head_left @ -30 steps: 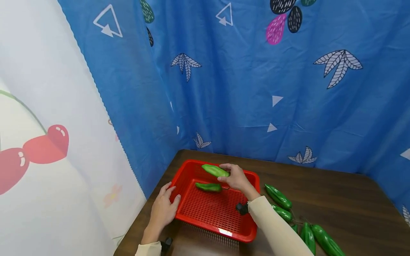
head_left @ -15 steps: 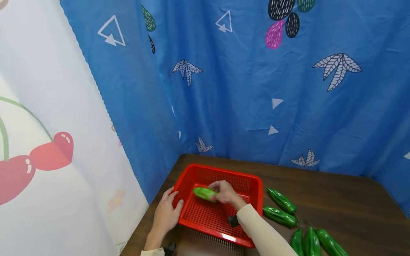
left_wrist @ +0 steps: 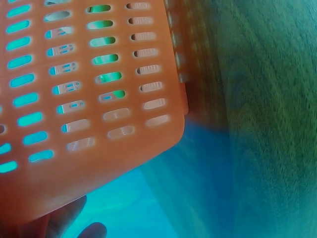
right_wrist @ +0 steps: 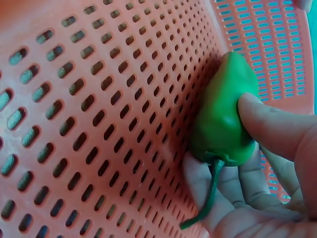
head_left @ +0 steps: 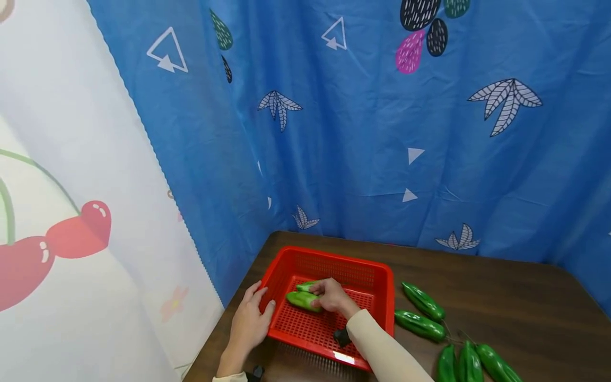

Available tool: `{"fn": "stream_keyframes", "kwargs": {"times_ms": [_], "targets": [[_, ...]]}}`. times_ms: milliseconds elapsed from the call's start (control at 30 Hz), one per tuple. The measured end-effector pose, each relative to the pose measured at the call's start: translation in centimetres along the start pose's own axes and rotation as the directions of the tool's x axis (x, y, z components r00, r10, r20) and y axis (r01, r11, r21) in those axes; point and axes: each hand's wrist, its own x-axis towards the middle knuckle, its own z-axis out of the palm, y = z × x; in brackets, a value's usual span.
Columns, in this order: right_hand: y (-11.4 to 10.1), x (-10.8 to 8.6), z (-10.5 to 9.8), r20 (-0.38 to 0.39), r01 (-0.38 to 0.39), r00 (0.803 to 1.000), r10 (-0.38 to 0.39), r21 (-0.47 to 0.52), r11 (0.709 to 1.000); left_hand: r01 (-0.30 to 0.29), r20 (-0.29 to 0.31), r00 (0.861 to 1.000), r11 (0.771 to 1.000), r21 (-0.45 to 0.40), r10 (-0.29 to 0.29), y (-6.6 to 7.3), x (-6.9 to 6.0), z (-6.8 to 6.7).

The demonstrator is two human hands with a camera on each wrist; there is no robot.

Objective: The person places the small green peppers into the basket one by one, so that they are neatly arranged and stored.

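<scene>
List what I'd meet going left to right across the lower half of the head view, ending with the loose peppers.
White cloth → left hand → light green pepper in the right hand's grip → right hand → two farther dark green peppers → three nearer dark green peppers.

A dark brown wood-grain tabletop [head_left: 496, 297] carries a red perforated basket [head_left: 341, 256], its base beneath the right hand's fingers [head_left: 320, 287], its left rim at the left hand's fingers [head_left: 253, 291]. Right of the right hand's fingers, five green peppers [head_left: 420, 326] lie directly on the wood: two nearer them, three side by side farther off
</scene>
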Motion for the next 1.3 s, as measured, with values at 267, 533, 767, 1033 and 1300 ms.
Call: {"fn": "stream_keyframes", "kwargs": {"times_ms": [267, 533, 767, 1033, 1300], "targets": [[0.7, -0.2, 0.1, -0.036, -0.035, 0.999, 0.035, 0.002, 0.999, -0.001, 0.023, 1.000, 1.000, -0.013, 0.001, 0.4, -0.3, 0.1], [0.5, -0.3, -0.8, -0.029, -0.022, 0.999, 0.021, -0.035, 0.999, 0.009, 0.033, 0.999, 1.000, -0.016, -0.008, 0.5, -0.3, 0.0], [0.1, -0.4, -1.2, -0.020, 0.026, 0.999, -0.027, -0.046, 0.999, 0.010, 0.037, 0.999, 1.000, -0.014, -0.009, 0.4, -0.4, -0.2], [-0.7, -0.4, -1.3, -0.003, 0.078, 0.997, -0.078, 0.002, 0.997, 0.016, 0.036, 0.999, 1.000, -0.008, -0.016, 0.4, -0.3, -0.3], [-1.9, -0.5, -1.8, -0.069, 0.097, 0.993, -0.091, 0.084, 0.992, 0.012, 0.032, 0.999, 1.000, -0.016, -0.012, 0.1, 0.0, -0.3]]}}
